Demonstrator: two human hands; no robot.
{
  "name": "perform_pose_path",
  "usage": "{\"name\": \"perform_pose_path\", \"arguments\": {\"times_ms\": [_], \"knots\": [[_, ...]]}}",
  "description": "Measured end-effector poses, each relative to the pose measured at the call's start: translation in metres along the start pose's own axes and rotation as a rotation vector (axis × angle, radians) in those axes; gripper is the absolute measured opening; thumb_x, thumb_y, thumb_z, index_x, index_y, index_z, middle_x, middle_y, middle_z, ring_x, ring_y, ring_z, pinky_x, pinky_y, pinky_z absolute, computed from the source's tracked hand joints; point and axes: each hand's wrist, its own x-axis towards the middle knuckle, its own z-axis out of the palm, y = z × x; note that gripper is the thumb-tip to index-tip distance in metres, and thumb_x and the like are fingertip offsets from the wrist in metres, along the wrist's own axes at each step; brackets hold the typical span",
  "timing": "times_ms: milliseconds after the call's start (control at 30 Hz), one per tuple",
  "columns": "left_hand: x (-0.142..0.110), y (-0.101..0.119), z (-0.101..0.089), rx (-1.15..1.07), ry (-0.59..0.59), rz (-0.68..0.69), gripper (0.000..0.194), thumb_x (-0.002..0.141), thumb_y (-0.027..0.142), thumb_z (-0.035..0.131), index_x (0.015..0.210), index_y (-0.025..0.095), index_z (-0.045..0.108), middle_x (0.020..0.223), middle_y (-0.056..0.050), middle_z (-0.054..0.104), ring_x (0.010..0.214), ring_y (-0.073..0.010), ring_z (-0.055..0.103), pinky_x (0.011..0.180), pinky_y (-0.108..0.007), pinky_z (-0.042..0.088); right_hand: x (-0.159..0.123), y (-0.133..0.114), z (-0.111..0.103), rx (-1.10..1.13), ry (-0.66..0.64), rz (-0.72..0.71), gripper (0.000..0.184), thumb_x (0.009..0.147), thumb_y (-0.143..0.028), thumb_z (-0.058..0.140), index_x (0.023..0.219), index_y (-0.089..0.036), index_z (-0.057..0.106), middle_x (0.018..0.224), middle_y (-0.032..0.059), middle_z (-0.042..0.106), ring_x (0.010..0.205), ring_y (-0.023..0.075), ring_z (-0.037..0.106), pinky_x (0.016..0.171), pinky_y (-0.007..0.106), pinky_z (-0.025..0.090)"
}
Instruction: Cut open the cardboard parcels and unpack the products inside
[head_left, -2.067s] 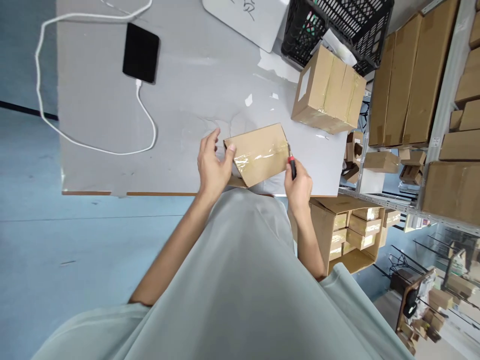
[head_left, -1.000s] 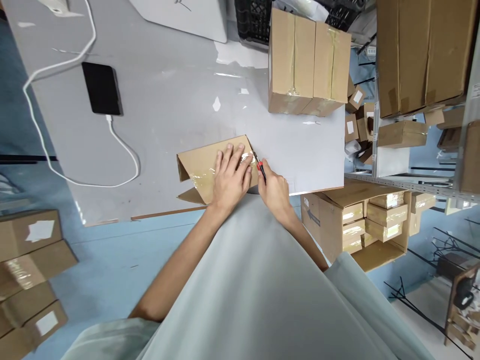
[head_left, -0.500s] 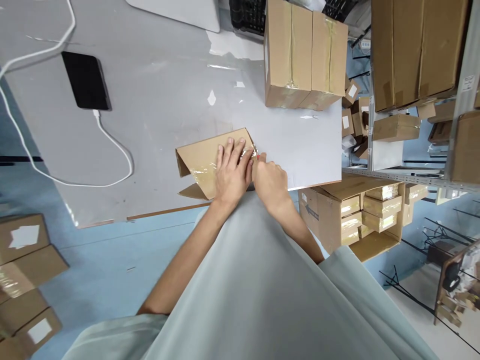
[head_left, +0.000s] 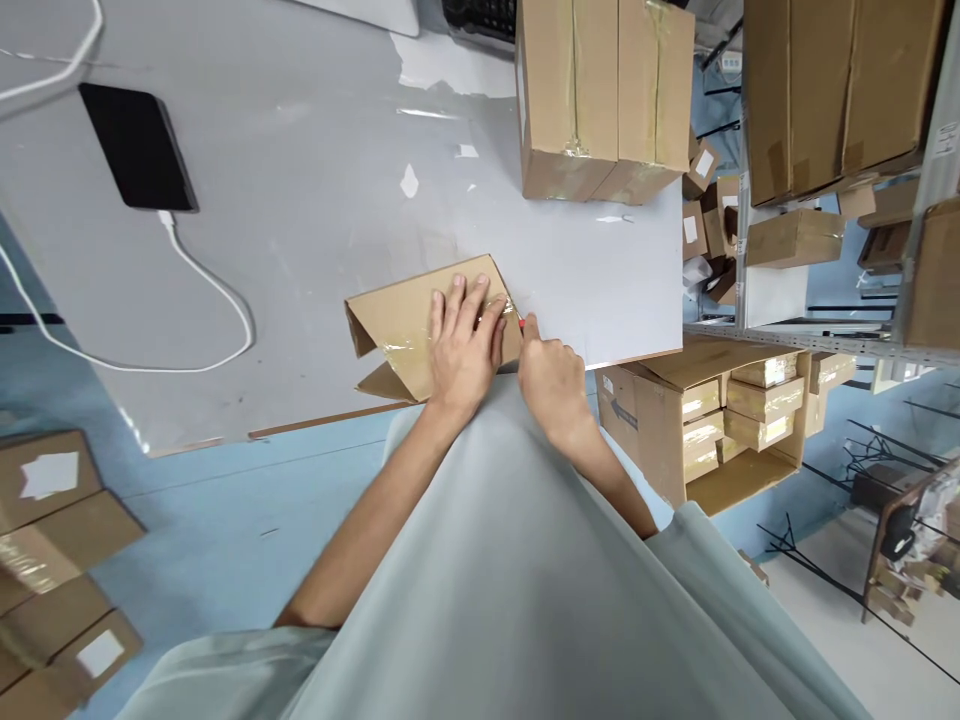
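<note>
A small cardboard box (head_left: 405, 305) lies on the table near its front edge, its left end open with flaps apart and clear tape along its face. My left hand (head_left: 463, 345) rests flat on top of it, fingers stretched out. Just off the box's right end, my right hand (head_left: 553, 380) is closed round what looks like a box cutter (head_left: 522, 325); only a small red part shows by the thumb, and the rest is hidden in the fist. The tape at that end glints beside the red part.
On the grey table (head_left: 300, 200) lie a black phone (head_left: 139, 148) with a white cable (head_left: 214, 280) and two taped boxes (head_left: 574, 90). Right of the table stands a large open carton (head_left: 652, 425) holding several small boxes. More boxes (head_left: 60, 570) sit on the floor at left.
My right hand has moved slightly right and down, away from the box's end, with the red tool in it. My left hand stays on the box. The view has shifted a little.
</note>
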Motion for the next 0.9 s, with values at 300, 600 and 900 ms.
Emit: {"name": "perform_pose_path", "arguments": {"times_ms": [300, 600, 900], "knots": [[0.002, -0.001, -0.003, -0.06, -0.03, -0.062, 0.043, 0.117, 0.048, 0.05, 0.154, 0.038, 0.068, 0.177, -0.003, 0.056, 0.177, -0.0294, 0.031, 0.149, -0.064, 0.009, -0.009, 0.013, 0.025, 0.014, 0.032, 0.04, 0.061, 0.121, -0.019, 0.038, 0.181, -0.016, 0.033, 0.118, 0.0175, 0.086, 0.103, 0.0267, 0.086, 0.094, 0.038, 0.067], [0.002, -0.003, -0.001, -0.073, -0.028, -0.033, 0.043, 0.116, 0.044, 0.047, 0.15, 0.035, 0.072, 0.178, -0.006, 0.055, 0.178, -0.0251, 0.028, 0.15, -0.059, 0.006, -0.006, 0.005, 0.03, -0.012, 0.083, 0.059, 0.065, 0.119, -0.015, 0.04, 0.183, -0.023, 0.033, 0.123, 0.0163, 0.084, 0.101, 0.0259, 0.086, 0.093, 0.037, 0.069], [0.002, -0.013, 0.005, -0.1, -0.041, -0.017, 0.046, 0.117, 0.05, 0.043, 0.151, 0.034, 0.07, 0.18, -0.004, 0.053, 0.178, -0.0277, 0.028, 0.149, -0.06, 0.002, -0.007, -0.009, 0.025, -0.066, 0.092, 0.098, 0.071, 0.117, -0.01, 0.042, 0.184, -0.028, 0.028, 0.123, 0.0137, 0.083, 0.101, 0.0241, 0.087, 0.092, 0.035, 0.071]]}}
